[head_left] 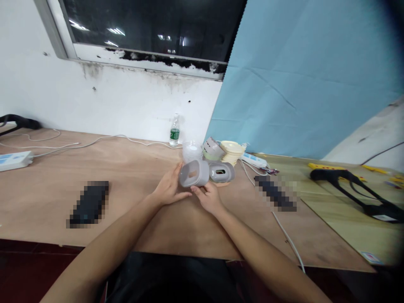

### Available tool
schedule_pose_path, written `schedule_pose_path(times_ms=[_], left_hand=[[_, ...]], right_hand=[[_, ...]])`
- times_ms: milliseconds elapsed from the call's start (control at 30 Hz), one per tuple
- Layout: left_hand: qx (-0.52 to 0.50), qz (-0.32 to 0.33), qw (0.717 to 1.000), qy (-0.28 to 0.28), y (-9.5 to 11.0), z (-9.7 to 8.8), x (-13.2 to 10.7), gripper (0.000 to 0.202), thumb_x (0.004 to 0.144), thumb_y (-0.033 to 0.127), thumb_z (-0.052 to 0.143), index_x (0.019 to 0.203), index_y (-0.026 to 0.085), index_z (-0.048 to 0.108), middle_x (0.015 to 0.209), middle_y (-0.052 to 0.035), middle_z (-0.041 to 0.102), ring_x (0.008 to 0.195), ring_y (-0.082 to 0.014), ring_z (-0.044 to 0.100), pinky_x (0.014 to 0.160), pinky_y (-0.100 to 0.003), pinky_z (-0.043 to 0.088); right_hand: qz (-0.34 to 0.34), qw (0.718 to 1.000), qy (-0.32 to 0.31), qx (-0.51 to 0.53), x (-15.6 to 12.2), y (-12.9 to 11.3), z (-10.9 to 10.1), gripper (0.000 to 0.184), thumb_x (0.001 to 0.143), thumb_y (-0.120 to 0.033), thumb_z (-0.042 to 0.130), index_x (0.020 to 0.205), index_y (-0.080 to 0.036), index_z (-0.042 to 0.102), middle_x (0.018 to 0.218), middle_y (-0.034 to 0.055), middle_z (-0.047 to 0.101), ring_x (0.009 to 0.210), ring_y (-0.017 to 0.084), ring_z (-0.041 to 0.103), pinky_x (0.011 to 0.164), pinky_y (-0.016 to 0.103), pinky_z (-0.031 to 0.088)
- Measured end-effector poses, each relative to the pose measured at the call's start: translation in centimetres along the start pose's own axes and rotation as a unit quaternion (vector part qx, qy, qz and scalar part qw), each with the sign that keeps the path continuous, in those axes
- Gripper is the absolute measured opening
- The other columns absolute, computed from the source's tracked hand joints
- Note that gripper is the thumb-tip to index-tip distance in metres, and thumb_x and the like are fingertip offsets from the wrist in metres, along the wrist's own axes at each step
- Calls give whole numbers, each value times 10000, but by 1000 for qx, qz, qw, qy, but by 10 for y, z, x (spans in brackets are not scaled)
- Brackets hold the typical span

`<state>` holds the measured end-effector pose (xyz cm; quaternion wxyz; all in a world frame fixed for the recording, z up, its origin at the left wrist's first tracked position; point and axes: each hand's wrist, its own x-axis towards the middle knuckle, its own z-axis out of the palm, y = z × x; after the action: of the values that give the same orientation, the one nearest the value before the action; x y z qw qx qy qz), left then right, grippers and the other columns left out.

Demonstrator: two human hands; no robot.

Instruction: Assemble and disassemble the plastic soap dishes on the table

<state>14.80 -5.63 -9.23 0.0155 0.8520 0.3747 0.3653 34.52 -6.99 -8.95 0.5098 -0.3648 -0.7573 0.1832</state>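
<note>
A grey plastic container with rounded corners and an oval slot in its base is tilted towards me between my hands. My left hand lies along its left side, fingers partly hidden behind it and thumb stretched out below. From underneath, my right hand grips its lower edge with thumb and fingers. Close on the right sits a similar grey container, its oval slot also showing. Just behind are a tilted stack of grey and greenish containers, cream-coloured ones and clear ones.
A water bottle stands by the wall. Dark blurred-out objects lie at left and right. Power strips and white cables run across the wooden table. A black strap-like object rests at far right.
</note>
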Motion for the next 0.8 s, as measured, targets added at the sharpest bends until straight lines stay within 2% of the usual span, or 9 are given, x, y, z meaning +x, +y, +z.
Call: schedule_pose_path(times_ms=[100, 167, 233, 300, 400, 533, 633, 800], left_hand=[[7, 4, 1000, 3, 1, -1, 0, 1056, 776, 627, 546, 1471, 123, -68, 1520, -226, 163, 1407, -335, 173, 1120, -498, 243], [14, -10, 1000, 9, 0, -2, 0, 1004, 795, 615, 526, 1477, 130, -29, 1521, -214, 175, 1409, -323, 177, 1123, -485, 247], [23, -33, 999, 11, -3, -2, 0, 947, 812, 604, 507, 1478, 138, 22, 1518, -206, 189, 1405, -317, 193, 1121, -477, 257], [30, -55, 998, 11, -7, -1, -1, 899, 824, 595, 492, 1475, 141, 69, 1512, -205, 207, 1397, -317, 217, 1112, -477, 272], [42, -81, 996, 2, -14, 0, -2, 845, 837, 588, 474, 1468, 152, 117, 1498, -200, 243, 1382, -323, 252, 1095, -490, 289], [52, -103, 993, -18, -20, 1, -4, 801, 846, 594, 452, 1451, 146, 178, 1476, -199, 287, 1363, -319, 287, 1088, -481, 299], [54, -102, 993, -31, -21, 1, -4, 767, 858, 599, 423, 1438, 144, 209, 1452, -195, 325, 1348, -306, 316, 1089, -467, 299], [59, -100, 992, -47, -21, 2, -4, 759, 862, 613, 399, 1421, 123, 246, 1432, -201, 346, 1328, -300, 343, 1089, -440, 303]], right_hand=[[-39, 993, 74, -89, 4, 2, -13, 159, 825, -375, 605, 769, -229, 630, 674, 14, 621, 655, 182, 572, 654, 314, 467], [-66, 978, 122, -154, 7, 5, -26, 203, 814, -352, 618, 663, -222, 578, 579, -7, 543, 573, 156, 514, 587, 286, 429], [-88, 963, 156, -201, 11, 8, -42, 212, 813, -314, 619, 642, -207, 552, 583, -11, 516, 554, 137, 487, 550, 262, 395], [-101, 952, 160, -239, 14, 11, -57, 149, 823, -269, 598, 696, -194, 576, 644, 2, 545, 592, 134, 507, 560, 252, 391], [-99, 939, 125, -304, 18, 17, -77, 84, 836, -206, 545, 800, -190, 619, 800, 40, 614, 720, 157, 562, 637, 261, 419], [-83, 940, 22, -329, 18, 31, -90, 197, 822, -142, 481, 907, -187, 653, 891, 56, 623, 810, 175, 586, 715, 278, 448], [-77, 943, -40, -321, 18, 41, -92, 255, 793, -101, 455, 884, -185, 677, 851, 56, 601, 809, 176, 584, 730, 287, 461], [-54, 943, -69, -322, 18, 47, -93, 259, 760, -78, 464, 773, -170, 706, 839, 72, 589, 792, 179, 580, 724, 295, 472]])
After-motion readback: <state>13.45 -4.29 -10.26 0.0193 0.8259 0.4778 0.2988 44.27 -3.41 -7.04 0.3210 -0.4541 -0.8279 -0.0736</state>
